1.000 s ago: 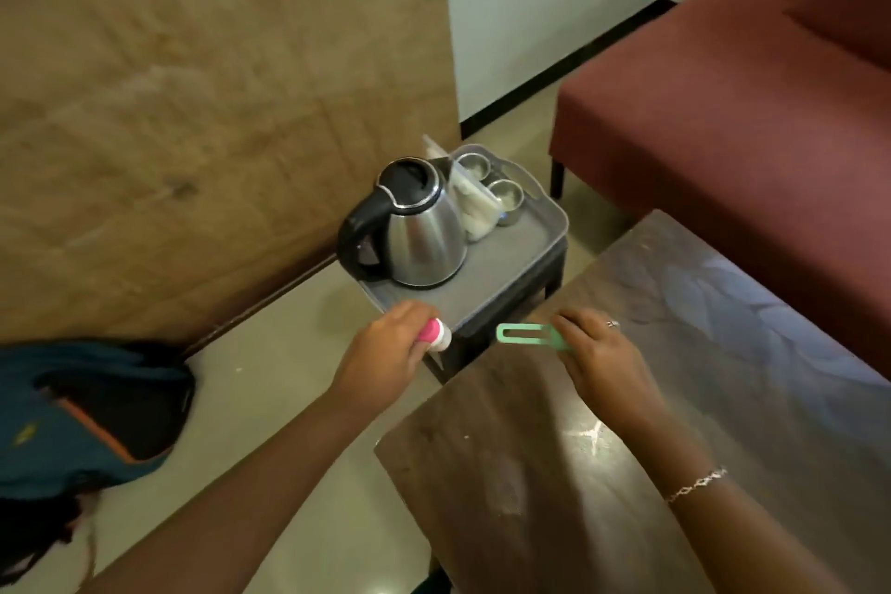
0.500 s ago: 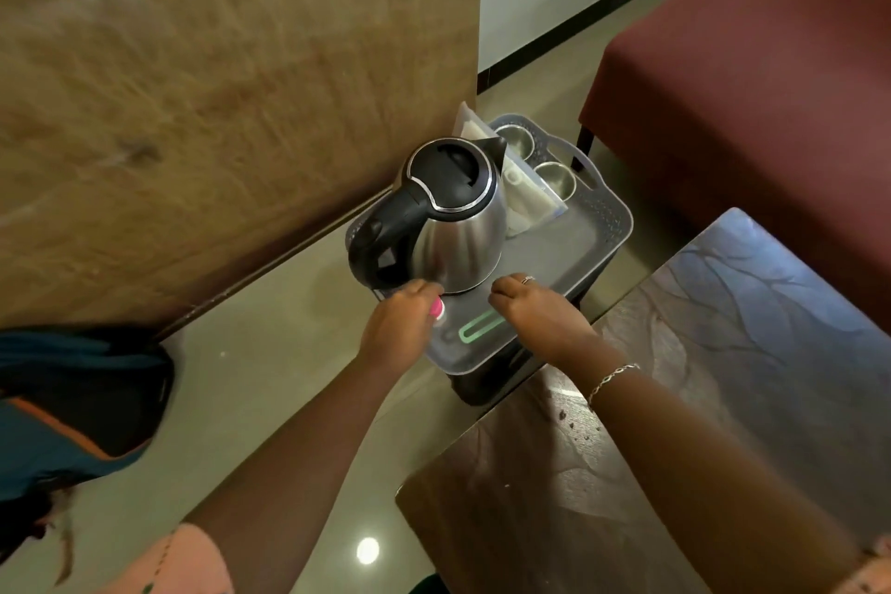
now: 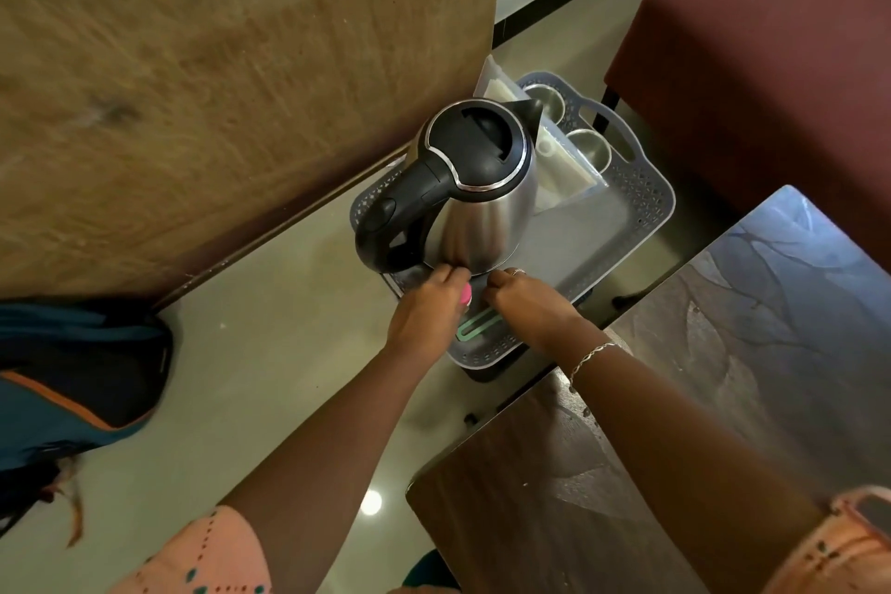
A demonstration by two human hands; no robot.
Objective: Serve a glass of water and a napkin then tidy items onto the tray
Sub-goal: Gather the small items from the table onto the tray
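Left hand (image 3: 426,311) grips pink-capped item (image 3: 465,294) low over tray (image 3: 646,207) front corner, beside kettle (image 3: 482,207): judged tidying step. Green loop (image 3: 475,327) lies flat on tray near rim; right hand (image 3: 530,306) fingers curled over its end, grip or release unclear. Both sit where kettle leaves room.

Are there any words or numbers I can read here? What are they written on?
None: no text can be read in this view.
On the kettle: no brand or marks show.
On the clear packets: too blurred to tell if anything is printed.
On the pink-capped tube in the left hand: mostly hidden, nothing readable.
On the tray: only a cut-out pattern, no letters.
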